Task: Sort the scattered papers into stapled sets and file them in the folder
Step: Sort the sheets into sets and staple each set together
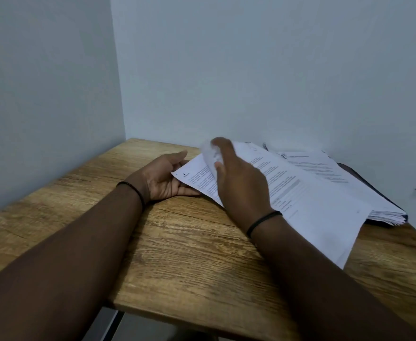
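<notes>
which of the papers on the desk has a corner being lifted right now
The front printed sheet, nearest the person. The right hand curls its far corner upward; the stack of papers behind lies flat on a dark folder.

You have open wood along the near edge and across the left half of the table [189, 254], up to the far left corner where the two walls [49, 94] meet and close it off. The far right corner is taken by the stack of papers [344, 183] on a dark folder [364, 175], hard against the back wall. A loose sheet [320, 217] slants out from it towards the table's right edge.
</notes>
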